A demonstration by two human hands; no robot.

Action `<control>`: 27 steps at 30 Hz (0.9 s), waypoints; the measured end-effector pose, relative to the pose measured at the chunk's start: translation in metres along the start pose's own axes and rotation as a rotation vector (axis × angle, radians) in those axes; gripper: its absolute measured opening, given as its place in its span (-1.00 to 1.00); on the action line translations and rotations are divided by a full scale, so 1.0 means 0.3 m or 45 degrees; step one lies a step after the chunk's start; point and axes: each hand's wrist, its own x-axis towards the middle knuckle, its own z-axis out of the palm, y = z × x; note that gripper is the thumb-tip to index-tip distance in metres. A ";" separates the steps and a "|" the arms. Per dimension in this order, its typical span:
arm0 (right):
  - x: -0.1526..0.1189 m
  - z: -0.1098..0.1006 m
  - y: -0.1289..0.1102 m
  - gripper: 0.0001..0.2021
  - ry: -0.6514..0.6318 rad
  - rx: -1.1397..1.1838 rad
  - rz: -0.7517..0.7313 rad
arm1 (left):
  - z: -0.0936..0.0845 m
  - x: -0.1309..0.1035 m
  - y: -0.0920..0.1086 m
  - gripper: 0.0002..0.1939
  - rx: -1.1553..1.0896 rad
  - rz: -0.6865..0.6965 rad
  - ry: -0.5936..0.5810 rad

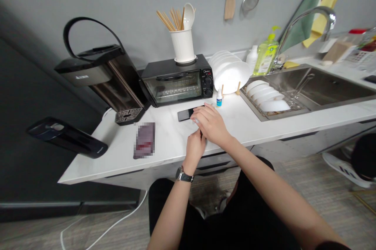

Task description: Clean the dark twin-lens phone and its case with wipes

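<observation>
My left hand (195,146), below a wrist-worn watch's far side, is closed around a small dark thing that is mostly hidden. My right hand (212,125) lies over it, its fingers bent together around something small and pale at the fingertips, too hidden to name. Just beyond the fingers a flat black case (185,115) lies on the white counter (167,134), partly covered by my right hand. A small white bottle with a blue label (219,98) stands upright past my right fingertips.
A black toaster oven (178,83) stands behind my hands, with white plates (230,76) beside it. At left are a water dispenser (114,81), a pixelated flat item (144,140) and a dark bottle-like object (67,138). The sink (331,85) is at right.
</observation>
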 end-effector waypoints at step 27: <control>0.011 -0.047 0.046 -0.74 0.018 -0.016 0.496 | 0.003 0.006 0.009 -0.74 -0.094 0.042 0.060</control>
